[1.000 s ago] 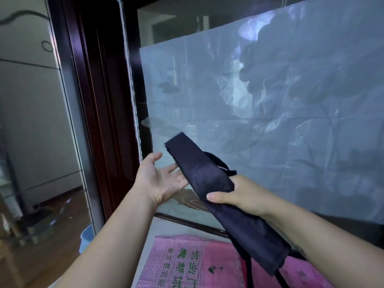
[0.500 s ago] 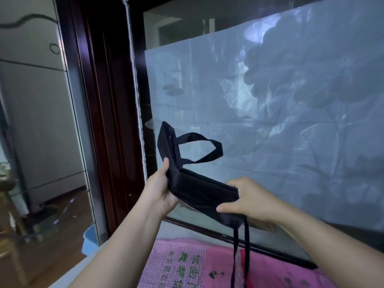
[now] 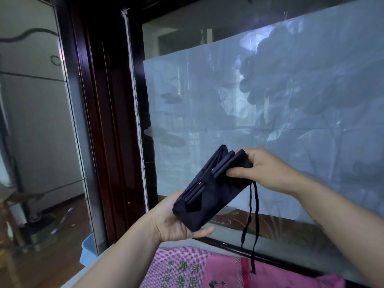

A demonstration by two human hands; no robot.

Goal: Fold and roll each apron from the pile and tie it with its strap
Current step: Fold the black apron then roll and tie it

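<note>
Head view: a dark navy apron (image 3: 209, 190) is held in the air between both hands, in front of a window pane (image 3: 270, 104) covered with pale, creased film. It is folded into a thick, flat, oblong bundle of soft matte cloth. Several stacked layers show as ridges along its upper-left edge.

Its long axis slants from lower left, near the person, up to the upper right toward the glass. The left hand (image 3: 176, 223) lies palm up under the lower end, thumb curled round the bottom corner; its fingers are hidden behind the cloth. The right hand (image 3: 266, 169) pinches the upper end, thumb pressed on the near face and fingers wrapped over the far side.

A thin, flat strap (image 3: 257, 221) hangs in two loose strands from just under the right hand, and its longer end reaches down to the pink cloth (image 3: 180, 260) below, which has a fine checked weave with green print.

The bundle hangs clear of the glass and above the dark lower window rail (image 3: 228, 245). A glossy dark wooden frame (image 3: 104, 132) stands upright to the left, well apart.
</note>
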